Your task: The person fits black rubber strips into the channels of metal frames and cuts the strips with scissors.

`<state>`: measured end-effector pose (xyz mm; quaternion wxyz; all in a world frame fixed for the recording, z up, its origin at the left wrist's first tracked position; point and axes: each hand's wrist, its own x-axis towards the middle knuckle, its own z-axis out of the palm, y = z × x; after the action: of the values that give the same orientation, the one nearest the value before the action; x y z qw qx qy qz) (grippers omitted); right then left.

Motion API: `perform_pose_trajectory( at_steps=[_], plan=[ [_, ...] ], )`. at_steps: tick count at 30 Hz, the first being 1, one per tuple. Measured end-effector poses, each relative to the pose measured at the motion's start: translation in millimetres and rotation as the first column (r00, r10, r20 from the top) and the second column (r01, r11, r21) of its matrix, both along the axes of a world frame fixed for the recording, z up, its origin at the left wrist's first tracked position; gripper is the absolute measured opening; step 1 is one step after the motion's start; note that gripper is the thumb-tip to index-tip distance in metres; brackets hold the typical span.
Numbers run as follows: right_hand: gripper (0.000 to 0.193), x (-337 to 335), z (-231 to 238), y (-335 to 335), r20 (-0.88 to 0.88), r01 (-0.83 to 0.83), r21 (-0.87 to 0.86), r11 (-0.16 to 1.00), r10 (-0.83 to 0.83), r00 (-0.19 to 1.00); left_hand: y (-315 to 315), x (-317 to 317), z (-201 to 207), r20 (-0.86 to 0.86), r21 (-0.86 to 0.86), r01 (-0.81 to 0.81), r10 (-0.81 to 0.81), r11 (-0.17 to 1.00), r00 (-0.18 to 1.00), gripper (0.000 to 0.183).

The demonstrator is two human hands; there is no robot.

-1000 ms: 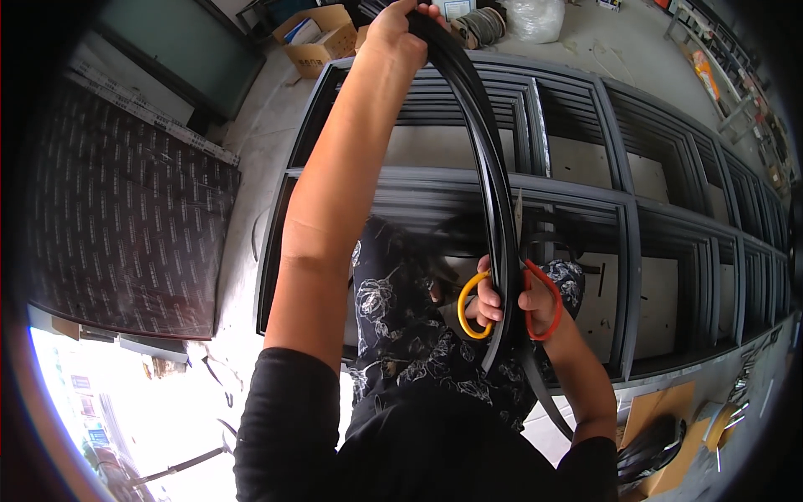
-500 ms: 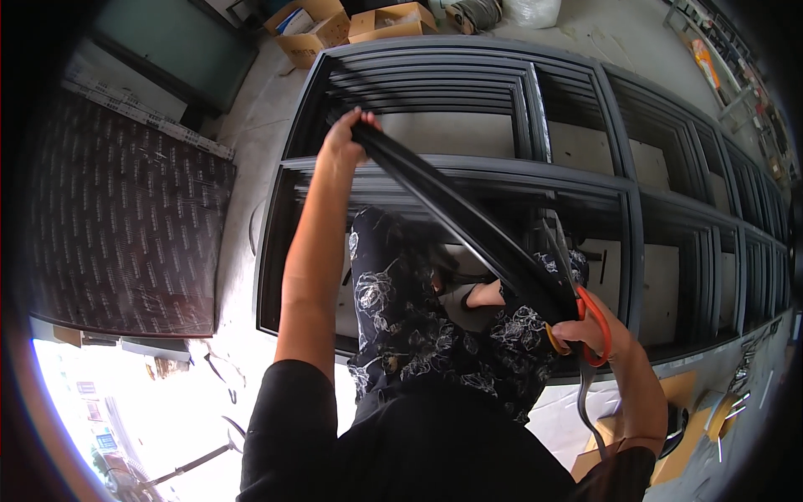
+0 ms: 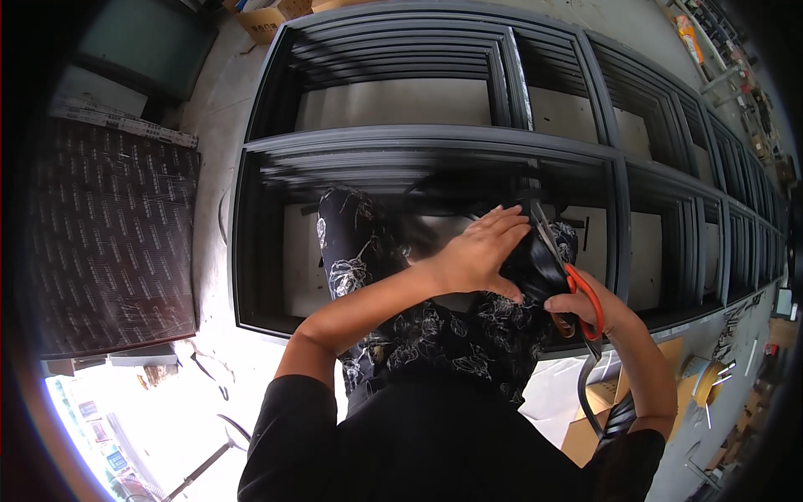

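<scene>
A pair of scissors with orange handles (image 3: 595,303) is in my right hand (image 3: 577,308), its blades pointing away from me. Beneath the blades bunches a bundle of black strips (image 3: 539,266), gripped by the same hand as far as I can see. My left hand (image 3: 481,255) lies against the bundle's left side, fingers stretched and thumb apart. A blurred loop of the strips hangs beyond it, over the dark grey frames. One strip tail (image 3: 583,393) runs down from my right hand toward my forearm.
Stacked dark grey metal frames (image 3: 452,134) spread in front of me and off to the right, around my legs. A dark printed panel (image 3: 117,243) lies at left. Cardboard boxes (image 3: 266,23) stand at the far edge; an open carton (image 3: 598,410) and a yellow roll (image 3: 701,376) are at lower right.
My left hand has come down from the far left end of the stretched strips to beside my right hand, and its fingers have opened. The strips now sag in a loop.
</scene>
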<state>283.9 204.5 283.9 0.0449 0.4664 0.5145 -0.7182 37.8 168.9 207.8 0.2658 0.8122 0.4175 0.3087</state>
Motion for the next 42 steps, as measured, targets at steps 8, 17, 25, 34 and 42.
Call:
perform_pose_trajectory(
  at_steps=[8,17,25,34,42],
  plan=[
    [0.028,21,0,-2,0.069,0.106,-0.077,0.991,-0.101,0.993,1,33,6,0.066,0.044,0.032,-0.035,0.999,0.997,0.087],
    [0.04,18,7,2,0.089,0.108,-0.063,0.992,-0.103,0.991,-1,64,-22,0.157,0.035,-0.087,0.081,0.996,0.984,0.074],
    [0.051,22,-4,4,0.077,0.027,-0.185,0.982,-0.013,0.997,3,69,-30,0.188,0.024,0.109,-0.112,0.994,0.976,0.064],
    [0.039,26,-31,22,0.02,0.111,0.081,0.99,-0.113,0.993,22,59,-19,-0.02,-0.319,0.24,-0.259,0.917,0.966,0.05],
    [0.044,51,-19,17,-0.723,0.928,0.097,0.36,-0.615,0.314,58,15,-13,-0.256,-0.115,0.055,-0.083,0.992,0.963,0.033]
  ],
)
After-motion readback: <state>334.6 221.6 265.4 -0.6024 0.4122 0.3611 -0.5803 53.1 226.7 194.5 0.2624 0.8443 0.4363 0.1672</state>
